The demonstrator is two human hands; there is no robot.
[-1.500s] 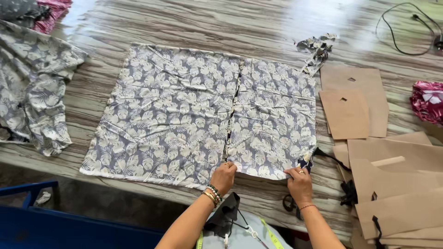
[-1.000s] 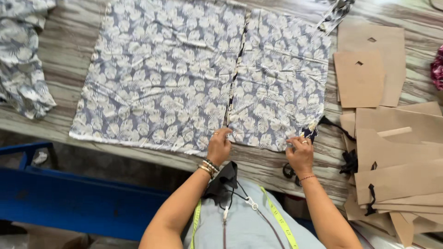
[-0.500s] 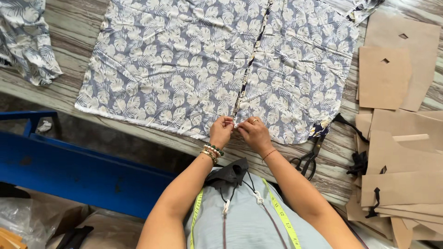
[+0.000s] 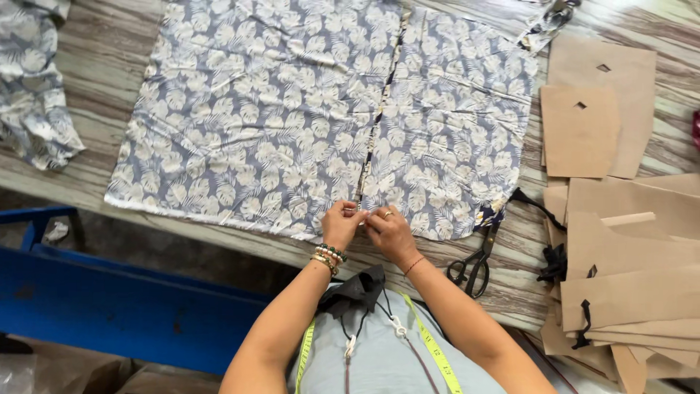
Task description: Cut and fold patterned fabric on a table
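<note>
1. Left hand (image 4: 341, 223), fingers curled, pinches the near edge of the leaf-print cloth (image 4: 292, 124) at its dark centre seam.
2. Right hand (image 4: 390, 230) touches it at 3 o'clock, pinching the same hem.
3. Cloth lies flat on the table (image 4: 102, 58); scissors (image 4: 474, 266) sit at 4 o'clock.

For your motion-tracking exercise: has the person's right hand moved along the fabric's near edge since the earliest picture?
Yes. The right hand moved leftward from the fabric's near right corner to the dark centre seam, meeting the left hand.
</note>
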